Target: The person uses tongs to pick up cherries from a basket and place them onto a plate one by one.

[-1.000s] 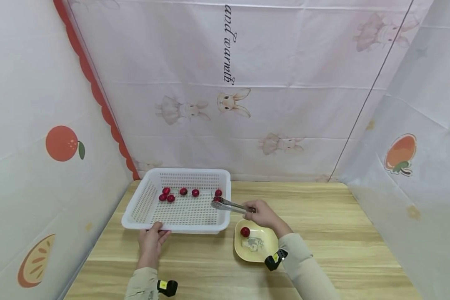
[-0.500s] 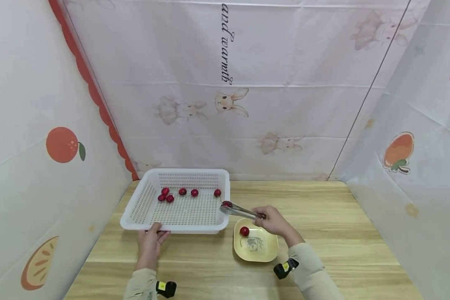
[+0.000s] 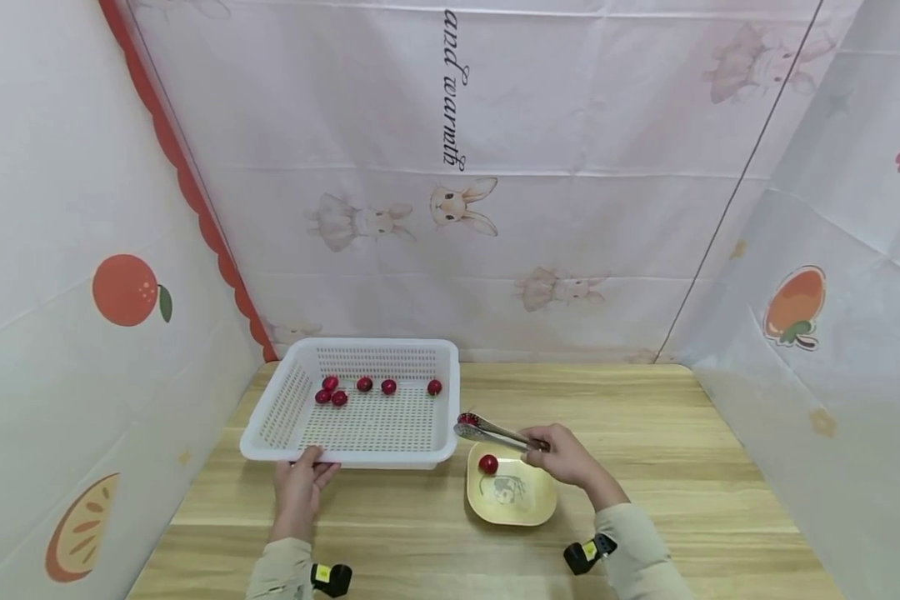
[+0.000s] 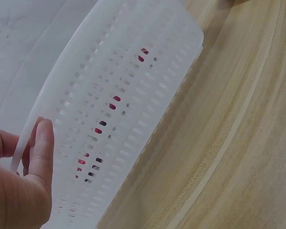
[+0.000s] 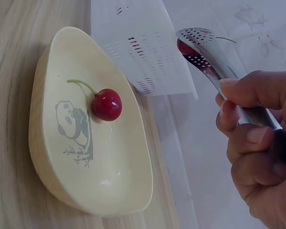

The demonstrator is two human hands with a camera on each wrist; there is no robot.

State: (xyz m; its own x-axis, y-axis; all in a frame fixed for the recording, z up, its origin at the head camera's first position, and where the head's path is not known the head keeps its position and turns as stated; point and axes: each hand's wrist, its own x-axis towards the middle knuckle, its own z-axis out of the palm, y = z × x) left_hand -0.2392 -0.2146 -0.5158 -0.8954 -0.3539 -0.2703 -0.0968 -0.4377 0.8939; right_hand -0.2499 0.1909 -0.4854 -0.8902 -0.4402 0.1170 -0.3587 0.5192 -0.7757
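My right hand (image 3: pixel 560 454) grips a pair of metal tongs (image 3: pixel 501 434); their perforated tips pinch a red cherry (image 5: pixel 185 47) whose stem sticks out. The tongs hang just right of the white basket, above the far left edge of the yellow dish (image 3: pixel 512 518). Inside that dish lies one cherry (image 5: pixel 107 105) with a green stem, beside a printed panda. My left hand (image 3: pixel 297 493) pinches the near rim of the white perforated basket (image 3: pixel 375 457), thumb on top and fingers below, also seen in the left wrist view. Several cherries (image 3: pixel 364 384) lie scattered in the basket.
The wooden table (image 3: pixel 630 417) carries both containers. A printed cloth wall (image 3: pixel 570 208) rises behind the table, close to the basket's far side, with more cloth on both sides. Each wrist wears a small black camera (image 3: pixel 589 553).
My right hand has drawn the tongs, with the cherry in them, out of the basket, rightward and toward me over its right rim. My left hand stays on the near rim.
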